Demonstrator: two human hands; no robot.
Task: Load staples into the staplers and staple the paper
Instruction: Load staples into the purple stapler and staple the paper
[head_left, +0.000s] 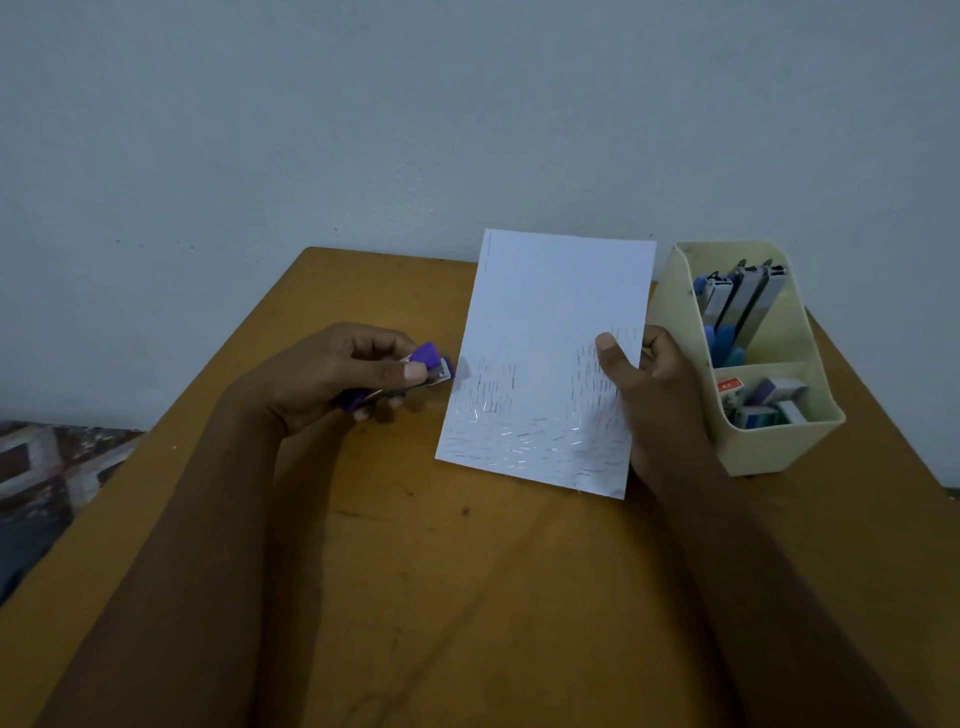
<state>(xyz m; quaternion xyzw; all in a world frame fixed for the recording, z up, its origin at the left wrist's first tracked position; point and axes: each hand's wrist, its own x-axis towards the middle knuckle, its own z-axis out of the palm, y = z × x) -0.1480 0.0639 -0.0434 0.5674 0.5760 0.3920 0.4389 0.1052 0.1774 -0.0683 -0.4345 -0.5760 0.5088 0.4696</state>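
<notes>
1. The small purple plastic stapler (428, 366) is gripped by the left hand (332, 374), at 9 o'clock of the white paper sheet (545, 332).
2. The sheet is pinched by the right hand (662, 400). Many staples (493, 400) are already driven, so stapling is judged well advanced.

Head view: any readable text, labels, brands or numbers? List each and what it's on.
Nothing reads clearly.
Red label on a small box in the front part of the cream organizer: pale marks, too blurred to read.
On the paper: faint thin line along its top left edge, too small to read; other marks are staples.
On the purple stapler: no text visible.
On the other boxes in the organizer: blurred, unreadable.
</notes>
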